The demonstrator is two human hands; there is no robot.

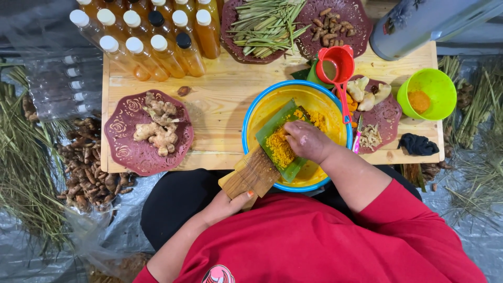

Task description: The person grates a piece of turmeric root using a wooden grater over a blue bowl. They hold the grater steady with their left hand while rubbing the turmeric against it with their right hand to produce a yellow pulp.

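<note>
A yellow bowl with a blue rim (251, 118) sits at the front of a low wooden table (225, 94). Across it leans a wooden grater board (257, 173) covered with a green leaf (270, 131) and orange grated pulp (280, 147). My left hand (228, 203) grips the board's lower end. My right hand (306, 140) is closed and pressed down on the leaf, likely on a small root piece that its fingers hide.
A maroon plate of ginger (149, 131) lies left. Bottles of orange liquid (152, 36) stand at back left, plates of lemongrass (262, 23) and roots (330, 26) behind. A red funnel (338, 65), a green bowl of powder (427, 94) and a dark cloth (416, 144) are right.
</note>
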